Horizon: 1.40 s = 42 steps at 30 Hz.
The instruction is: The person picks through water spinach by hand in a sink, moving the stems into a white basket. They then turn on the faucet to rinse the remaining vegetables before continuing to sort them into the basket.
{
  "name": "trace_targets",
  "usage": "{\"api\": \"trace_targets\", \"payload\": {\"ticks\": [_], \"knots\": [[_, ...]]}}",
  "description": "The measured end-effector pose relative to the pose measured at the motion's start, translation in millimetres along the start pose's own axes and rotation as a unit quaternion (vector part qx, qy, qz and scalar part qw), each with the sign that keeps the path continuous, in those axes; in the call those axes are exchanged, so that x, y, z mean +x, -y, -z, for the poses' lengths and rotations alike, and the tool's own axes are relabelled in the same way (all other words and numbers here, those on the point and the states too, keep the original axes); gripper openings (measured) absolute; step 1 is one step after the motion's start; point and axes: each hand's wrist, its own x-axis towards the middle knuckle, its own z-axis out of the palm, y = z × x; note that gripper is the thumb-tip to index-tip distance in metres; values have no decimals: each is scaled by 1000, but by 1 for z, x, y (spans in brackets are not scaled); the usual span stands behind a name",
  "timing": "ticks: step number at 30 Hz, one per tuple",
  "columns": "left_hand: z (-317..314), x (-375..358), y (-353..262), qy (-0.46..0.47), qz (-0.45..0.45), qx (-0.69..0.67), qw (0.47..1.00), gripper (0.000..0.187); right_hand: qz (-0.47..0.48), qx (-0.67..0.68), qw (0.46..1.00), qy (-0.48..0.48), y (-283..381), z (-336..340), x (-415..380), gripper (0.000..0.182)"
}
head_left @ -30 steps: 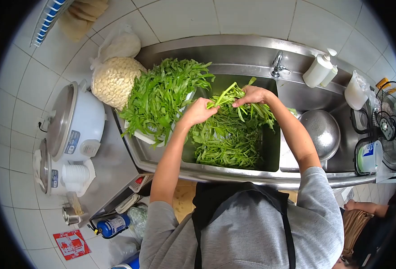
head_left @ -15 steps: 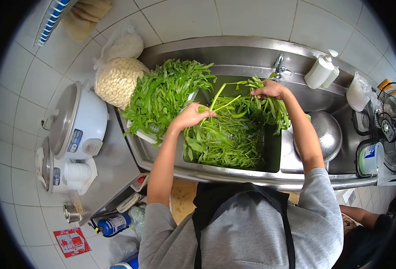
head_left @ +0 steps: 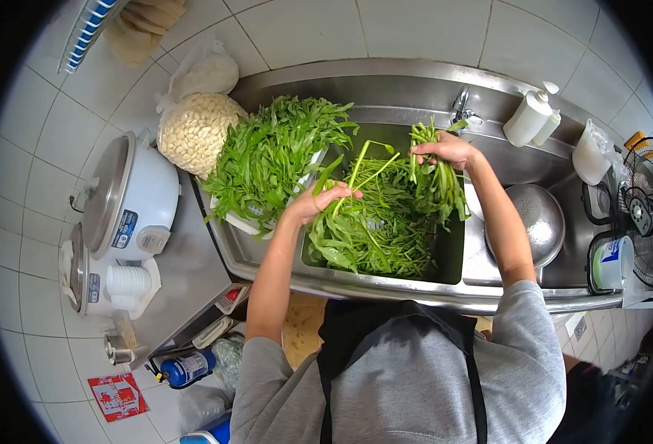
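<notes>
My left hand [head_left: 319,202] pinches a few long water spinach stems [head_left: 355,172], whose leaves hang below it over the sink. In my right hand [head_left: 448,150] is a thicker bunch of water spinach [head_left: 439,189], cut stem ends up and leaves drooping. Under both hands, the sink basin [head_left: 449,255] holds a mass of loose water spinach [head_left: 393,240]. To the left, a large heap of leafy greens [head_left: 275,152] lies on a white tray [head_left: 247,224], partly hidden by the leaves.
A metal colander [head_left: 537,222] sits in the right basin. Behind are a faucet [head_left: 461,103] and a pump bottle [head_left: 528,118]. At left stand a bag of pale pieces [head_left: 199,133] and a big rice cooker [head_left: 138,196]. A fan [head_left: 643,211] is at far right.
My right hand's bunch has swung to hang more upright, stem ends now pointing up. My left hand has shifted slightly right and down with its stems. The person at lower right has moved mostly out of view.
</notes>
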Motion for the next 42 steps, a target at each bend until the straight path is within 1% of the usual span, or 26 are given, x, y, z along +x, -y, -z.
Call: {"api": "trace_targets", "payload": {"ticks": [3, 5, 6, 8, 11, 15, 17, 22, 25, 26, 28, 30, 32, 33, 34, 37, 38, 40, 41, 42], "knots": [[-7, 0, -3, -25, -14, -1, 1000, 30, 22, 15, 1000, 6, 4, -23, 1, 30], [-5, 8, 10, -35, -37, -16, 999, 31, 32, 29, 999, 14, 5, -33, 5, 26], [-7, 6, 6, -35, -37, -16, 999, 31, 41, 31, 998, 20, 5, -37, 7, 25], [-11, 3, -1, -17, -32, -33, 999, 30, 41, 30, 999, 15, 6, -42, 13, 22], [-14, -2, -5, -15, -26, -37, 999, 30, 38, 32, 998, -30, 9, -47, 16, 19], [-12, -3, -1, -40, -26, -25, 999, 32, 21, 30, 999, -31, 10, -46, 20, 21], [-9, -3, -1, -52, -30, -16, 998, 32, 12, 10, 1000, -8, 10, -45, 17, 21], [-7, -5, -2, -43, -4, -36, 998, 32, 7, 45, 999, -22, 7, -42, 18, 23], [-9, -2, -2, -2, -16, -35, 999, 32, 22, 76, 996, -30, 10, -49, 18, 22], [-11, -1, -1, -2, -16, -37, 999, 32, 21, 75, 997, -30, 10, -51, 20, 22], [-16, 0, -4, -11, -50, -41, 998, 31, 60, 75, 993, -61, 8, -54, 24, 20], [-17, -3, -4, -17, -43, -44, 998, 32, 52, 83, 992, -78, 5, -50, 26, 20], [-17, -5, -2, -57, -10, -53, 997, 35, 38, 97, 987, -123, -1, -44, 28, 20], [-17, -4, 0, -56, 9, -64, 996, 35, 45, 101, 984, -139, 0, -42, 24, 21], [-17, -2, 2, -52, 10, -64, 997, 35, 44, 102, 984, -143, -1, -42, 20, 21], [-17, 2, 7, -22, -14, -55, 998, 33, 23, 27, 995, -96, -4, -43, 13, 23], [-18, 5, 8, -19, -15, -54, 998, 33, 18, 33, 996, -87, -7, -44, 14, 23], [-21, 9, 9, -17, -30, -77, 996, 32, -12, 21, 996, -89, -7, -46, 12, 23], [-22, 11, 8, -7, -50, -68, 996, 31, -12, 21, 996, -90, -7, -47, 11, 23], [-23, 12, 6, -6, -50, -68, 996, 31, -37, 22, 994, -101, -8, -46, 11, 25]]}}
